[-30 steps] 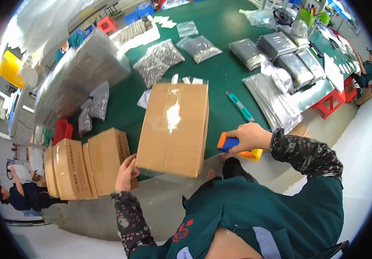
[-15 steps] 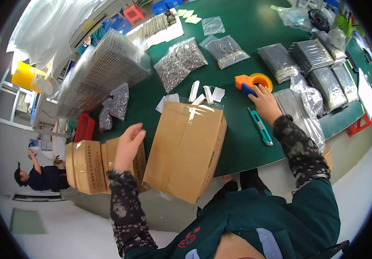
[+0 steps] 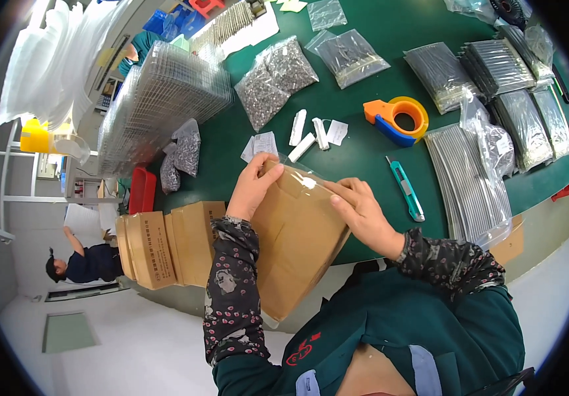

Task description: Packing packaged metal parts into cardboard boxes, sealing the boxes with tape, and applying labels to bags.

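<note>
A brown cardboard box (image 3: 297, 244) sits at the near edge of the green table (image 3: 363, 99), with clear tape along its far top edge. My left hand (image 3: 252, 187) presses on the box's far left corner. My right hand (image 3: 362, 212) lies flat on the right side, fingers on the taped edge. An orange and blue tape dispenser (image 3: 398, 119) rests on the table beyond the box. A teal utility knife (image 3: 406, 197) lies to the right of my right hand.
Several clear bags of small metal parts (image 3: 272, 79) and grey packets (image 3: 489, 72) cover the far table. White slips (image 3: 311, 132) lie by the box. More brown boxes (image 3: 165, 244) are stacked at my left. A person (image 3: 86, 261) stands on the floor at far left.
My right hand let go of the tape dispenser, which now rests on the table, and came back onto the box. My left hand moved up to the box's far corner.
</note>
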The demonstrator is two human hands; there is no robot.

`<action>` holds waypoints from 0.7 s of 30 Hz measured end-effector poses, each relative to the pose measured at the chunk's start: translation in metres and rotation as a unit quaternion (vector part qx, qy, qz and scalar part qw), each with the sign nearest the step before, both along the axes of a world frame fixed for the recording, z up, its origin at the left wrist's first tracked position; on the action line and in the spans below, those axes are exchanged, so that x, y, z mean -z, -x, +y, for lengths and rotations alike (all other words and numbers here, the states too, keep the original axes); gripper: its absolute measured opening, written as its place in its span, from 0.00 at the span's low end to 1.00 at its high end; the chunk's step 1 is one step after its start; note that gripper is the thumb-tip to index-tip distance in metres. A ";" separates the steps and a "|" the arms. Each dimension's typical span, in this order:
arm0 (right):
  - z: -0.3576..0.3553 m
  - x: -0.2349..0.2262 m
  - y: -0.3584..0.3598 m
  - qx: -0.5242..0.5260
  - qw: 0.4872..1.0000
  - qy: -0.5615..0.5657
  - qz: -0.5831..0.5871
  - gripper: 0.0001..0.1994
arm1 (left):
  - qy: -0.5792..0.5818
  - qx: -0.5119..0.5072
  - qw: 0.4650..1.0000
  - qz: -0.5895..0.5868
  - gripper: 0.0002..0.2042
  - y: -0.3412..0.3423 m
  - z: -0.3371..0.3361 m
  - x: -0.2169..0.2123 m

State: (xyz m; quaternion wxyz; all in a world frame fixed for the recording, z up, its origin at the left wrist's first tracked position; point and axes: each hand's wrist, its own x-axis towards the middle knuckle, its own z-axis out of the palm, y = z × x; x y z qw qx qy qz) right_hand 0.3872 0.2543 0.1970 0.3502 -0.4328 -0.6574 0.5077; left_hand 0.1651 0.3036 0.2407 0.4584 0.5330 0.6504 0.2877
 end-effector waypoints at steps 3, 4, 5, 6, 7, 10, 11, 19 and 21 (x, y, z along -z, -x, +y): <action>-0.015 0.000 -0.001 0.015 0.995 0.064 0.071 0.20 | 0.026 0.014 0.998 -0.047 0.08 -0.007 0.004 0.001; -0.017 -0.001 -0.001 0.018 0.990 0.099 0.100 0.21 | 0.043 0.034 0.997 -0.058 0.07 -0.007 0.007 0.000; -0.017 -0.001 -0.001 0.014 0.989 0.104 0.102 0.21 | 0.047 0.030 0.997 -0.057 0.07 -0.008 0.008 -0.001; -0.017 -0.001 -0.001 0.012 0.981 0.138 0.134 0.21 | 0.065 0.025 0.995 -0.065 0.06 -0.009 0.008 -0.004; -0.016 0.000 0.000 0.013 0.971 0.171 0.165 0.21 | 0.084 0.023 0.993 -0.074 0.05 -0.010 0.010 -0.004; -0.016 0.005 0.002 0.014 0.957 0.201 0.208 0.20 | 0.085 0.012 0.995 -0.049 0.06 -0.010 0.010 0.000; -0.018 0.013 0.003 0.013 0.956 0.205 0.208 0.20 | 0.089 0.010 0.995 -0.049 0.06 -0.011 0.009 0.002; 0.023 0.042 -0.016 -0.012 0.998 0.015 0.068 0.25 | 0.002 -0.050 0.976 0.210 0.15 -0.027 0.004 0.020; 0.054 -0.012 -0.006 -0.083 0.975 -0.092 0.183 0.27 | -0.038 -0.091 0.979 0.176 0.16 -0.018 -0.002 0.022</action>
